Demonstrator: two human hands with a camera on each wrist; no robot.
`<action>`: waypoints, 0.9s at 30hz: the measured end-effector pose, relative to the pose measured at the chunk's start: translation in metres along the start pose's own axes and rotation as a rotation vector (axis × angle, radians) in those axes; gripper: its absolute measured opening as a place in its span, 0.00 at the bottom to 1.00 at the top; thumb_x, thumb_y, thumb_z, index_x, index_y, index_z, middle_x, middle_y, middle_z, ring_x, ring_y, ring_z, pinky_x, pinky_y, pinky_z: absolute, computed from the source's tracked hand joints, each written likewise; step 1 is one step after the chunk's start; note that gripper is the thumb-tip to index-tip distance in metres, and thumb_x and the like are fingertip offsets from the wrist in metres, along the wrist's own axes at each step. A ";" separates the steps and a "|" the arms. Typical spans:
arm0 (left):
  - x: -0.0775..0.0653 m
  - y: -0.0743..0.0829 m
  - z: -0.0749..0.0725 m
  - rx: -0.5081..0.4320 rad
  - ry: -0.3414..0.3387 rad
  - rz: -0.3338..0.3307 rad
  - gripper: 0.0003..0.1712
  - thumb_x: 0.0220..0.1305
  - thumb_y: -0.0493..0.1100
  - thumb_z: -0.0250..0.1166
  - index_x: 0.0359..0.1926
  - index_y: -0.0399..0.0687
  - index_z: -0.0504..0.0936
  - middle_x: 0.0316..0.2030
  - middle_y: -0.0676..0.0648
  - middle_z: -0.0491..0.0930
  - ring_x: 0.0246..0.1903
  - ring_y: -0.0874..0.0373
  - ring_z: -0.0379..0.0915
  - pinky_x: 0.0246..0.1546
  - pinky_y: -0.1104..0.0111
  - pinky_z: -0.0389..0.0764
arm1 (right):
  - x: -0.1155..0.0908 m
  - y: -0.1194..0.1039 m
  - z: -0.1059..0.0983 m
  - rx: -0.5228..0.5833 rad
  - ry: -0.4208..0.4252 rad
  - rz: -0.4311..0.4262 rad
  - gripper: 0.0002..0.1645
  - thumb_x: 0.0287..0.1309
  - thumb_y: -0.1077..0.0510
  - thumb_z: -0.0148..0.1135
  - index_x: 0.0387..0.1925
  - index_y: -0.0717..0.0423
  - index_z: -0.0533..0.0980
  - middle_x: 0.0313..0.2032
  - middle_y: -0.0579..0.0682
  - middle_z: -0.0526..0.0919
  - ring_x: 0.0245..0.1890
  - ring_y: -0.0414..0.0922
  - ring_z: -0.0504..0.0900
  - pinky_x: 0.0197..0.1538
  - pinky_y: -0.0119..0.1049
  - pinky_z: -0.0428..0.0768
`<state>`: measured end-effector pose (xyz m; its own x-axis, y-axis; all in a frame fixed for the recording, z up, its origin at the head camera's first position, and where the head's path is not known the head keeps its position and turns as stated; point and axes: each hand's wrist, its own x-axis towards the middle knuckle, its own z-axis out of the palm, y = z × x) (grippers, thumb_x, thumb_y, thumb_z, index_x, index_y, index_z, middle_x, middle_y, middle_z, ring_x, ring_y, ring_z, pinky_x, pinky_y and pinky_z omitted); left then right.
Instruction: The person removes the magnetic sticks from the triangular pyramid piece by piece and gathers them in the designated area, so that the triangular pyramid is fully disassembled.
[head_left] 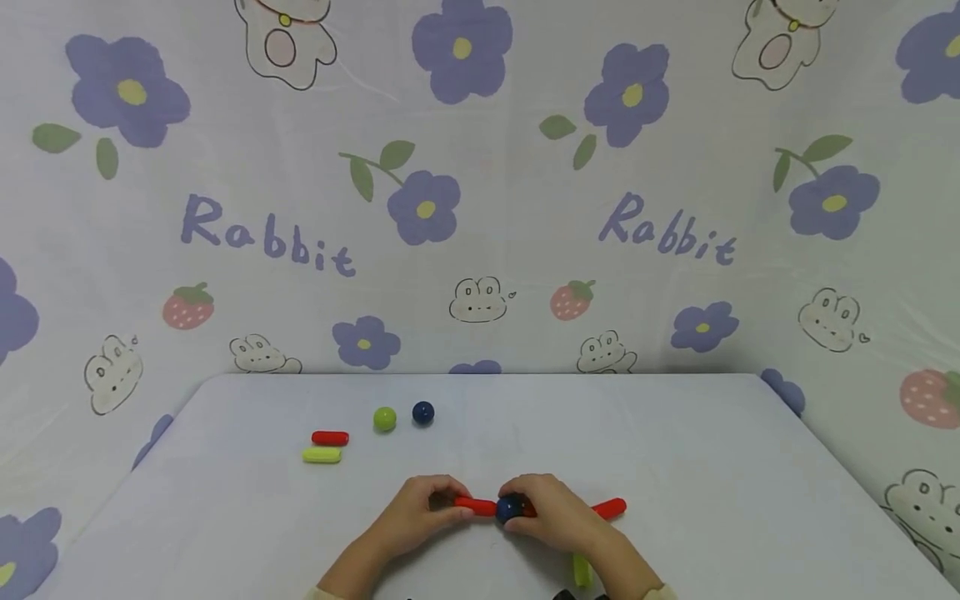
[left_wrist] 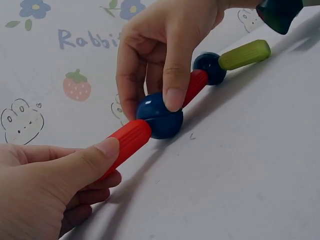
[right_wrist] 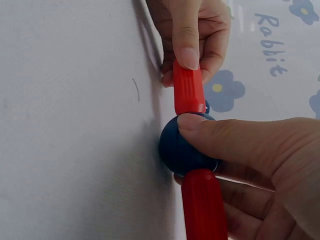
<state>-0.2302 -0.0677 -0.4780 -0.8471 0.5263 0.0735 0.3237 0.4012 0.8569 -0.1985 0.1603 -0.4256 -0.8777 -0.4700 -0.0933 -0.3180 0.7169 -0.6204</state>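
My left hand [head_left: 416, 515] pinches a red ridged stick [head_left: 477, 506] between thumb and fingers. The stick's inner end meets a dark blue ball [left_wrist: 159, 116], which my right hand [head_left: 555, 512] holds by thumb and fingertips. From the ball's opposite side runs a second red stick [right_wrist: 204, 202]. In the left wrist view that one leads to another dark blue ball [left_wrist: 215, 70] with a yellow-green stick [left_wrist: 245, 55] against it. Beyond the right wrist in the head view, a further red stick [head_left: 611, 507] sticks out; its inner end is hidden.
Toward the back left of the white table [head_left: 675, 450] lie a loose red stick [head_left: 330, 438] and a yellow-green stick [head_left: 322, 456]. Near them sit a green ball [head_left: 385, 418] and a dark blue ball [head_left: 423, 412]. A patterned cloth [head_left: 517, 208] hangs behind the table.
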 end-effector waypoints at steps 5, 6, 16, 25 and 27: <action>0.001 -0.006 -0.007 0.001 -0.012 0.029 0.12 0.56 0.52 0.66 0.40 0.54 0.82 0.34 0.55 0.82 0.35 0.65 0.72 0.41 0.75 0.73 | 0.001 -0.003 0.001 0.018 -0.015 -0.026 0.22 0.52 0.57 0.66 0.50 0.61 0.76 0.47 0.54 0.81 0.46 0.47 0.78 0.55 0.49 0.75; 0.001 -0.007 -0.007 -0.002 -0.015 0.029 0.12 0.56 0.52 0.66 0.40 0.54 0.82 0.34 0.55 0.82 0.35 0.65 0.72 0.41 0.75 0.73 | 0.001 -0.003 0.002 0.017 -0.017 -0.028 0.22 0.52 0.57 0.66 0.49 0.60 0.76 0.47 0.54 0.81 0.46 0.47 0.78 0.55 0.49 0.75; -0.001 -0.008 -0.013 0.018 -0.026 0.027 0.12 0.56 0.52 0.66 0.39 0.54 0.83 0.34 0.56 0.82 0.35 0.65 0.72 0.40 0.75 0.72 | 0.002 -0.003 0.006 0.027 -0.030 -0.051 0.22 0.53 0.55 0.66 0.49 0.59 0.77 0.47 0.52 0.82 0.45 0.43 0.77 0.54 0.45 0.76; -0.001 -0.009 -0.015 -0.016 -0.045 0.003 0.12 0.55 0.51 0.67 0.39 0.52 0.83 0.35 0.53 0.82 0.35 0.62 0.72 0.41 0.75 0.72 | 0.002 -0.002 0.006 0.040 -0.058 -0.027 0.23 0.53 0.54 0.66 0.50 0.58 0.76 0.47 0.50 0.82 0.45 0.42 0.77 0.54 0.44 0.77; -0.002 -0.007 -0.015 -0.019 -0.051 -0.004 0.12 0.55 0.51 0.67 0.39 0.52 0.83 0.35 0.53 0.82 0.35 0.62 0.71 0.40 0.76 0.72 | 0.001 -0.003 0.005 0.043 -0.063 -0.020 0.23 0.53 0.54 0.66 0.50 0.58 0.77 0.47 0.50 0.82 0.45 0.42 0.77 0.54 0.44 0.77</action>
<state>-0.2378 -0.0830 -0.4766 -0.8255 0.5626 0.0441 0.3115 0.3891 0.8669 -0.1969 0.1548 -0.4282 -0.8466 -0.5166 -0.1283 -0.3184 0.6847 -0.6556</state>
